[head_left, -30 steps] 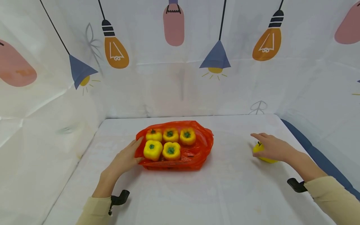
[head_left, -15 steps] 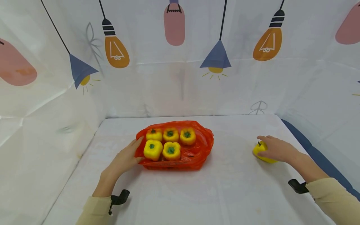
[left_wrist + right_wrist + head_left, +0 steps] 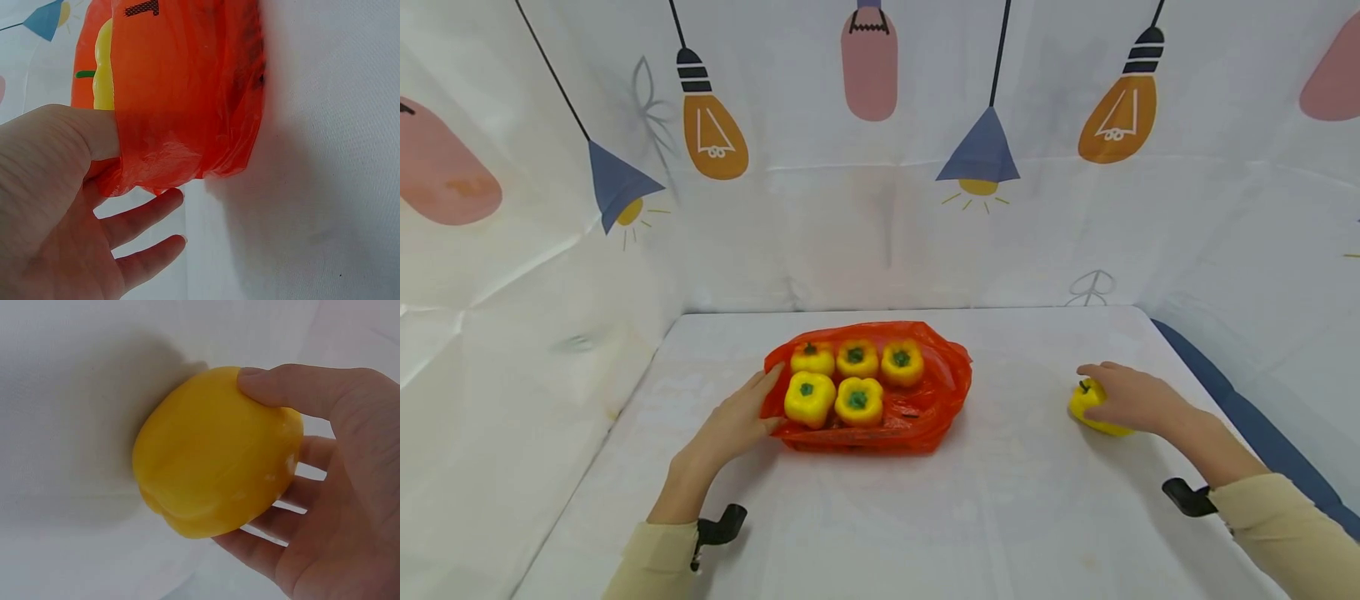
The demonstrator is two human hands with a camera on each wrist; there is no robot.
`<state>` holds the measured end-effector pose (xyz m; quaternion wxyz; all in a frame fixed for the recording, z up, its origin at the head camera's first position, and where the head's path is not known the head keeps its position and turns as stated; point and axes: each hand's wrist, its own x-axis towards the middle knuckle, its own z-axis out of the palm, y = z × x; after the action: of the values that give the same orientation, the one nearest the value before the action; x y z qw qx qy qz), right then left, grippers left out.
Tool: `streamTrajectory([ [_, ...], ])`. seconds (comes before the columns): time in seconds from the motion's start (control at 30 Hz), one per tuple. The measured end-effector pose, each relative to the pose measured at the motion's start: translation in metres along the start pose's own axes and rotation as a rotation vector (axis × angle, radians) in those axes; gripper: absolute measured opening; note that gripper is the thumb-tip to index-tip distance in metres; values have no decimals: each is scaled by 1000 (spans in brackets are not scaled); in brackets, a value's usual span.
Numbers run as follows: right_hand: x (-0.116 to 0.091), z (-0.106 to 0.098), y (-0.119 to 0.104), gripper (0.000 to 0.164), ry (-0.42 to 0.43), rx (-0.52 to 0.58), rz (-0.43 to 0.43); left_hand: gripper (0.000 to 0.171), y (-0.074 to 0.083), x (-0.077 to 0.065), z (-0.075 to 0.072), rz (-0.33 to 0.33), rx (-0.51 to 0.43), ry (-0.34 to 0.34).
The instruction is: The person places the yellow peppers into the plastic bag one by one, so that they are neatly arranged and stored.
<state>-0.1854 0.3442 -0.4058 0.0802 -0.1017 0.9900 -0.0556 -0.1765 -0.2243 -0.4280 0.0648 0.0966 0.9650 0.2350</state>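
Note:
A red plastic bag (image 3: 942, 392) lies with its mouth spread, several yellow bell peppers (image 3: 859, 402) with green stems inside it. My left hand (image 3: 730, 429) holds the bag's left edge. In the left wrist view the thumb goes inside the bag's rim (image 3: 169, 94), while the other fingers (image 3: 147, 259) stay outside, two of them spread apart. On the right, my right hand (image 3: 1138, 402) grips a single yellow bell pepper (image 3: 206, 456), thumb on one side and fingers round the other. This pepper leans tilted, close to the table; whether it still touches cannot be told.
The white-covered table (image 3: 880, 525) extends in front of the bag and between the two hands. Behind it hangs a white sheet (image 3: 820, 242) printed with lamps and bulbs. Something blue (image 3: 1232, 400) shows beyond the table's right edge.
My right hand has settled round the single bell pepper, which has shifted slightly left. The left hand and the bag have stayed in place.

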Motion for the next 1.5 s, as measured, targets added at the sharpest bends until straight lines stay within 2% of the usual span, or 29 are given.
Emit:
streamTrajectory([
  [0.33,3,1,-13,65,15,60,-28,81,1,0,-1,10,5,-4],
  [0.63,10,-1,-22,71,62,98,-76,82,3,0,-2,0,4,-6],
  [1.1,17,1,-40,63,90,158,-120,82,0,1,0,-8,2,-2],
  [1.5,20,-1,-60,64,99,228,-140,82,-1,1,1,0,-3,7],
])
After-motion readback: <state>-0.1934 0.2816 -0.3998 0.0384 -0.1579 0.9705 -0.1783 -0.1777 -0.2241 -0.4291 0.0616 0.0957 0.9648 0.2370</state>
